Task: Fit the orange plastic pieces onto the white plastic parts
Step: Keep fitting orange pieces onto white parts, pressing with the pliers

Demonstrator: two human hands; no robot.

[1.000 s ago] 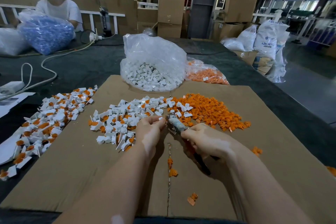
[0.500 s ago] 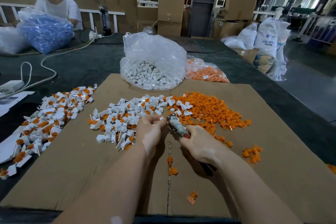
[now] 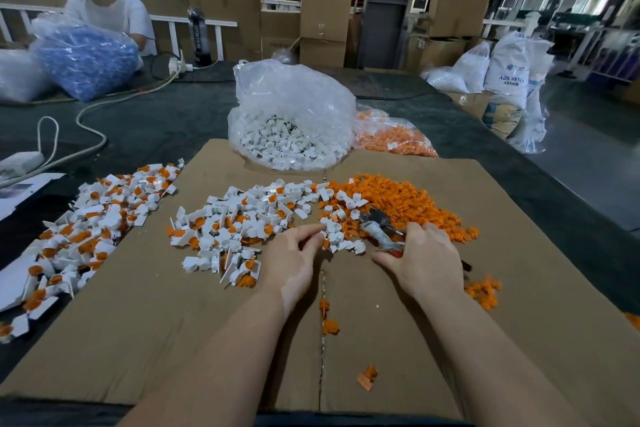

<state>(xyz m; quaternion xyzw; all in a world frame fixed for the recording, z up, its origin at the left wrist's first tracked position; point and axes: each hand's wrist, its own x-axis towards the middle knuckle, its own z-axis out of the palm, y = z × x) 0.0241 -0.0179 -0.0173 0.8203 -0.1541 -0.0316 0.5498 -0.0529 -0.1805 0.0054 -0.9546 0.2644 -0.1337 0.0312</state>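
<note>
Left hand (image 3: 292,262) down on the cardboard sheet (image 3: 145,315), fingertips drawn together at the near edge of the white plastic parts (image 3: 235,218), pinching at a small white piece; whether it is lifted, cannot tell. Right hand (image 3: 427,262) sits palm-down just beside it, fingers curled over a grey-wrapped metal tool (image 3: 375,230) whose head pokes out toward the orange plastic pieces (image 3: 398,199). That orange heap lies right of centre, touching the white scatter where the two mix. A few orange strays (image 3: 329,324) rest along the cardboard's centre seam between the forearms, more by the right wrist. Far left, a pile of fitted white-and-orange parts (image 3: 100,218) spills off the cardboard. Behind, a clear bag of white parts (image 3: 291,114) stands beside a bag of orange pieces (image 3: 394,135). Across the dark table, a person in white sits behind a bag of blue parts (image 3: 86,55).
</note>
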